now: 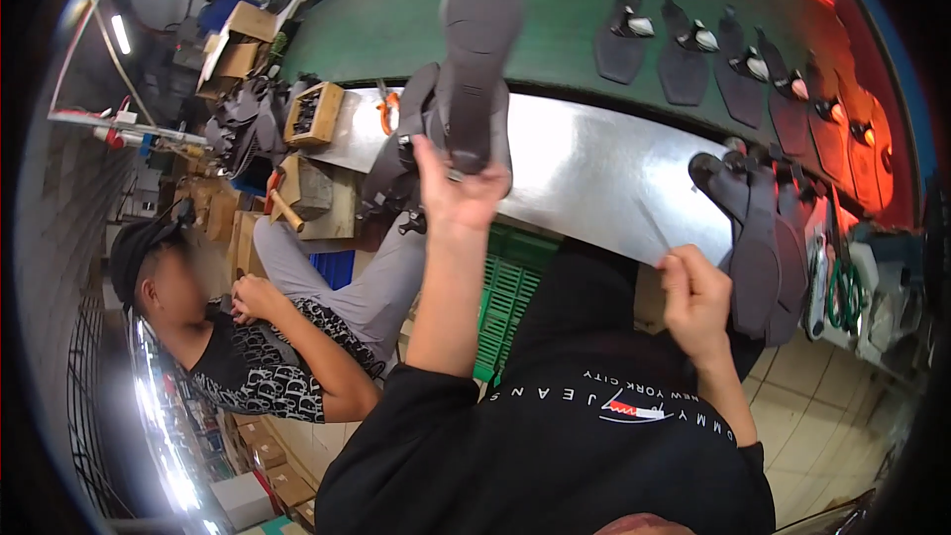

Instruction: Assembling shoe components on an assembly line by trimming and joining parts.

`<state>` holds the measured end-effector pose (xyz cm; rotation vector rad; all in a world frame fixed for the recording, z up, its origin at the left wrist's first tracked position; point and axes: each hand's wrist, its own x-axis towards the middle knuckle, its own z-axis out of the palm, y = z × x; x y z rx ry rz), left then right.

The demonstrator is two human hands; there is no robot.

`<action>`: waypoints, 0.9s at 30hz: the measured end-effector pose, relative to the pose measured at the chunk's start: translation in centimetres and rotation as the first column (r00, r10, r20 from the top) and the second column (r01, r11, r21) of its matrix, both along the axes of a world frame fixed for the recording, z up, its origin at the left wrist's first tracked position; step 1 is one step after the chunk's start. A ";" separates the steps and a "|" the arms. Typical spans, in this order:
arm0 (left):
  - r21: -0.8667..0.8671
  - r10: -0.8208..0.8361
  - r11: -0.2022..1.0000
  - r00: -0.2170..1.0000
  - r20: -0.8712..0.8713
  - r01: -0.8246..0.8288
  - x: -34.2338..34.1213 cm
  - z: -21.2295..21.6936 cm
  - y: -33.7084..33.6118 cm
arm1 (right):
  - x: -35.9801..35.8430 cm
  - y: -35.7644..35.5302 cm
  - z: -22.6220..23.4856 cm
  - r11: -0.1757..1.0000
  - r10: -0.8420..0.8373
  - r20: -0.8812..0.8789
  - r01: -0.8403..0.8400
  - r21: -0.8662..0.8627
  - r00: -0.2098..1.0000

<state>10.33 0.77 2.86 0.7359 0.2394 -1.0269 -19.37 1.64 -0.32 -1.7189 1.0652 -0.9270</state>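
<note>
At the metal surface (584, 154), a dark sole (482, 30) held up

Above the surface and green belt (386, 30), the left hand (464, 200) grips the sole by one end. The right hand (697, 302) is near the front edge, fingers curled; whether it holds the thin streak (662, 223) beside it, I cannot tell. Sandals (684, 74) line the belt, some reddened by light; a co-worker (322, 362) sits at left. Shoes (421, 89) behind the sole are partly covered.
</note>
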 end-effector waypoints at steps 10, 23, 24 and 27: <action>0.246 -0.070 0.966 0.831 0.553 -0.083 8.9 -2.0 6.0 | -2.5 -3.6 -1.4 0.988 -0.121 -0.151 0.104 -0.116 0.981; 0.398 -0.391 0.876 -0.082 0.917 0.273 -3.9 -4.6 -14.0 | -2.5 -6.4 -2.1 0.948 -0.194 -0.483 0.036 -0.316 0.854; 0.398 -0.388 0.881 -0.091 0.917 0.258 -4.1 -5.4 -16.5 | -2.4 -6.5 -2.2 0.948 -0.191 -0.494 0.028 -0.318 0.848; 0.448 -0.428 0.894 -0.343 0.836 -0.023 -4.2 -7.2 -22.6 | -2.5 -6.6 -2.0 0.965 -0.137 -0.461 0.013 -0.262 0.877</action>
